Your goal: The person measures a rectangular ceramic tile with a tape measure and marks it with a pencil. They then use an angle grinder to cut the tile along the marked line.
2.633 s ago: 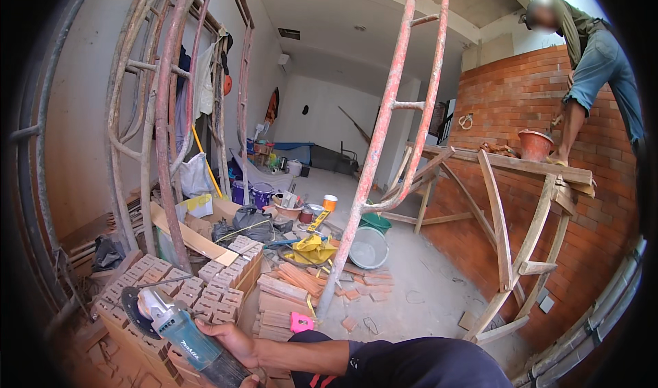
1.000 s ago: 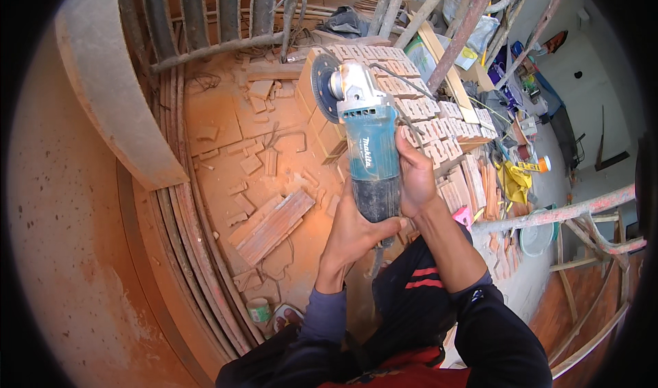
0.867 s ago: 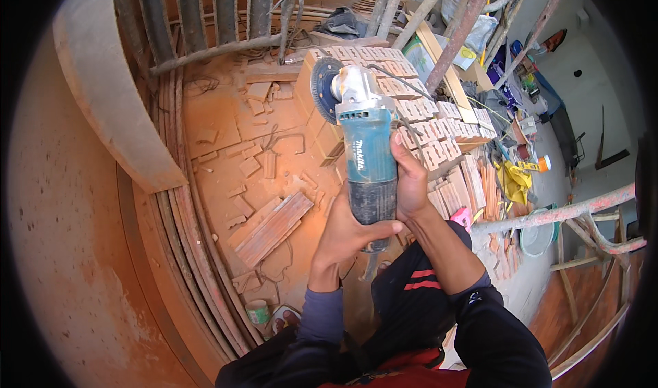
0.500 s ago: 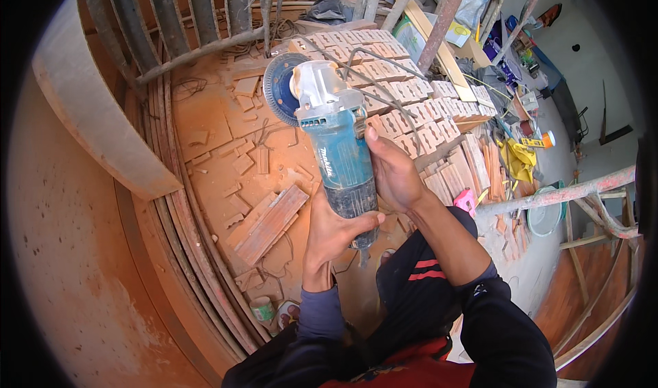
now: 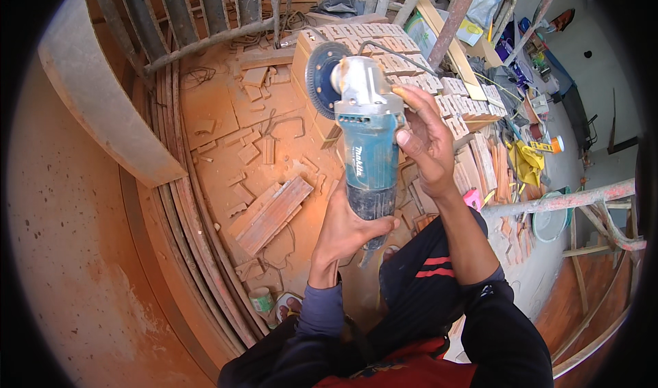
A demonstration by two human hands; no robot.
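A teal and black angle grinder is held up in front of me, its metal head away from me. Its dark blue cutting disc sits at the head's left side. My left hand wraps round the black rear part of the body, thumb across it. Against the right side of the head and upper body, my right hand grips with thumb and bent fingers; part of its contact is hidden. A ridged reddish hollow brick lies on the dusty floor, left of the grinder.
Stacked hollow bricks stand beyond the grinder, with a cable over them. Broken pieces litter the floor. Long pipes run along the left. A metal scaffold bar crosses at right, near a pale basin.
The grinder has shifted right in both hands, its disc now before the brick stack. My right hand has moved up toward the head, with its fingers more bent and visible.
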